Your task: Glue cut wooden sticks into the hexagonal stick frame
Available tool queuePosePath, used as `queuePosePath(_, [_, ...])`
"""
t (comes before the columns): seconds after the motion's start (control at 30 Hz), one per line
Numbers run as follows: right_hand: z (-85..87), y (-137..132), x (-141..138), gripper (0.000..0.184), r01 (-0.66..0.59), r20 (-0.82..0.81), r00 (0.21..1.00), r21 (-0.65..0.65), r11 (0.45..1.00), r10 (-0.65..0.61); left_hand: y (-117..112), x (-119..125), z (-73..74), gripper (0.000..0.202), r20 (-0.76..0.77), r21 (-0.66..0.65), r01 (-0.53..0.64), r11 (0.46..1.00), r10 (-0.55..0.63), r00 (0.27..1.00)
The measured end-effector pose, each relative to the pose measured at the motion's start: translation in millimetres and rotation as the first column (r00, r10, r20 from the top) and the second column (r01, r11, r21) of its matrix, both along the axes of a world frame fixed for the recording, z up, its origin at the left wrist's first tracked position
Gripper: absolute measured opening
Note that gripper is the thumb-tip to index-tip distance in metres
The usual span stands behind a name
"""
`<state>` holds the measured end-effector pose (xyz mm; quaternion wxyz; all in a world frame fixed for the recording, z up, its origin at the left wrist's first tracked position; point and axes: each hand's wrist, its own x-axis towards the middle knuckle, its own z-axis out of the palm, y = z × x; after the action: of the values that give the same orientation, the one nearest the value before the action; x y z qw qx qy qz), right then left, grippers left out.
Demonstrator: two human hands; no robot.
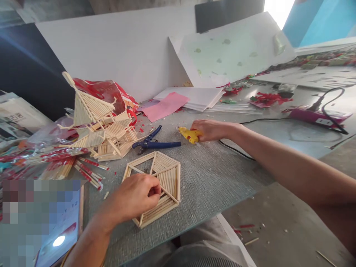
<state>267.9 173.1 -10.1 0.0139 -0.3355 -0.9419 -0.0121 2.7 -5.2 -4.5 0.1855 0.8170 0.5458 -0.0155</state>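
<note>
A flat hexagonal frame of wooden sticks (167, 178) lies on the table, with some of its triangular sections filled by rows of sticks. Over its left-centre part is my left hand (140, 194), closed with the fingers curled down; what they pinch, if anything, is hidden. My right hand (210, 130) is wrapped round a yellow glue gun (190, 135), farther back and to the right of the frame. Blue-handled cutters (160, 144) rest just behind the hexagon. A pagoda-like stick model (104, 128) stands at the back left.
Red-marked stick bundles (89, 168) and clear plastic wrap (52, 133) lie on the left, near a tablet (62, 230). Pink paper (167, 106) and white boards (194, 97) lie at the back. A black cable (236, 150) runs near a magenta box (317, 114).
</note>
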Motion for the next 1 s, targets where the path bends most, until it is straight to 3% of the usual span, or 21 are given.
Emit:
queuePosePath(0.27, [-6.2,5,1,0.024,-0.021,-0.012,1.000,-0.002,1.000,0.021,1,-5,-0.6,0.014,0.125,-0.025,0.033,0.999,-0.030,0.992])
queuePosePath(0.4, [-4.1,4,1,0.024,-0.004,-0.023,1.000,-0.014,1.000,0.003,0,-8,1.2,0.009,0.268,-0.020,-0.050,0.999,0.054,0.962])
queuePosePath(0.5, [-0.5,3,4,0.030,0.050,-0.069,0.996,0.010,0.999,-0.049,3,-11,4.9,0.011,0.487,-0.063,-0.166,0.984,0.176,0.855])
queuePosePath(0.6, [3.9,2,6,0.033,0.089,-0.151,0.986,0.095,0.991,-0.074,7,-13,6.8,0.016,0.715,-0.163,-0.259,0.952,0.295,0.634])
queuePosePath(0.7, [9.7,-3,5,0.030,0.086,-0.256,0.966,0.194,0.977,-0.034,11,-14,5.1,0.022,0.814,-0.258,-0.282,0.924,0.365,0.452])
queuePosePath(0.8, [16.9,-15,0,0.023,0.034,-0.354,0.932,0.290,0.956,0.075,13,-13,1.8,0.024,0.847,-0.276,-0.271,0.922,0.366,0.386])
queuePosePath(0.93, [22.0,-37,-9,0.017,-0.209,-0.410,0.840,0.357,0.910,0.354,18,-14,-3.4,0.022,0.864,-0.205,-0.347,0.915,0.336,0.374])
queuePosePath(1.0, [20.7,-45,-12,0.016,-0.251,-0.440,0.804,0.358,0.899,0.400,22,-15,-6.2,0.022,0.865,-0.145,-0.407,0.902,0.315,0.390])
